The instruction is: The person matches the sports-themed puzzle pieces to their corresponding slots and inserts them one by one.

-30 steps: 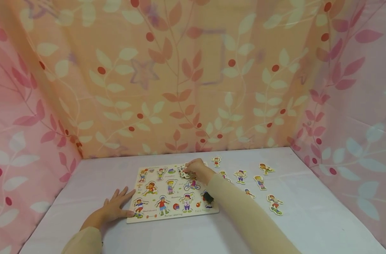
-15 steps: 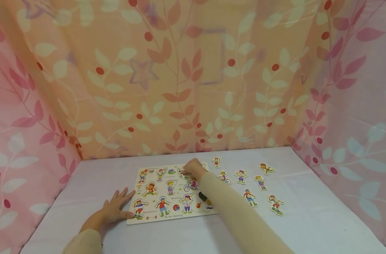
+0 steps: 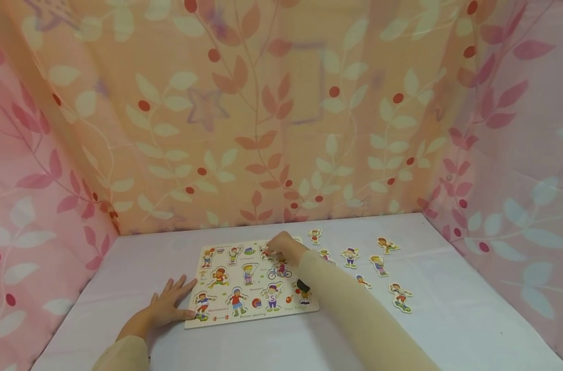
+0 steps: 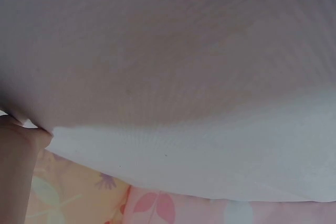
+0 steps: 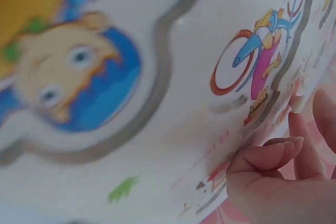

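Head view: a sports puzzle board (image 3: 237, 277) is laid on a white tabletop (image 3: 457, 304), cut-out figures (image 3: 350, 257) scattered to its right. Its left edge is touched by the left hand (image 3: 169, 301), fingers spread; over its upper right, the right hand (image 3: 283, 247) is held. Left wrist: mostly tabletop is shown. Right wrist: right fingers are bent against the board; whether anything is pinched cannot be told.

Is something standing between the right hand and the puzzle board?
Nothing visible stands there: the right hand is at the puzzle board, its fingers seeming to touch it. The loose pieces lie beside the board, on the table.
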Demonstrator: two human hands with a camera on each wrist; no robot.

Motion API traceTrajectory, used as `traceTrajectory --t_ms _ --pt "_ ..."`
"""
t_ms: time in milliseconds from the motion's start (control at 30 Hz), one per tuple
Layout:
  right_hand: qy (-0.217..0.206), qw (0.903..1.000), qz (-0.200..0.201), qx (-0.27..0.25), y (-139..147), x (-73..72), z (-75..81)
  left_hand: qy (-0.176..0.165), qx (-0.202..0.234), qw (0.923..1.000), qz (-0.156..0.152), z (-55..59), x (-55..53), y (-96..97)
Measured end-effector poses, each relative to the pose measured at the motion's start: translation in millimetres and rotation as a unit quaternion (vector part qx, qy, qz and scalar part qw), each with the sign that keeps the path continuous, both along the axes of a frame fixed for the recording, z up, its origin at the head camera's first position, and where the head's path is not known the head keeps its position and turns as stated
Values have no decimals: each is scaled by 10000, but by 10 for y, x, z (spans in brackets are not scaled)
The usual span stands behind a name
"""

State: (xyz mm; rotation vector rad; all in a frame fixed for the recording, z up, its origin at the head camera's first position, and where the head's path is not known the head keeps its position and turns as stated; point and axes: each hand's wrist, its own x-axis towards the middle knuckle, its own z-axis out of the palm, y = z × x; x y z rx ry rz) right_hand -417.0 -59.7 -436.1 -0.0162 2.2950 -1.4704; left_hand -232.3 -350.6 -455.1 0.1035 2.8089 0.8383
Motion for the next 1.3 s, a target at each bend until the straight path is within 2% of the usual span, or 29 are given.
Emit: traceTrajectory --t_ms 33,100,267,433,667,833,1100,1300 --pt "27 9999 17 -119 36 60 46 12 0 10000 -22 -2 0 2" --pt "248 9996 67 -110 94 87 95 -6 -10 10000 -16 -6 -1 5" --pt "702 9967 176 357 242 38 230 5 -65 10000 -51 -36 -22 -18" --pt "608 9974 265 291 398 1 341 5 -127 9999 -57 -61 -28 -49" --pt "530 9977 353 210 637 -33 454 -23 -103 9999 -50 -33 -26 -38" --pt "602 9978 255 115 821 -65 500 -59 -96 9999 -41 -24 -19 -12" --pt "394 9992 -86 41 1104 -7 578 -154 -80 9998 -4 0 -10 0" --pt "447 9990 -77 22 1245 -30 547 -154 -117 9998 10 -4 -23 -1"
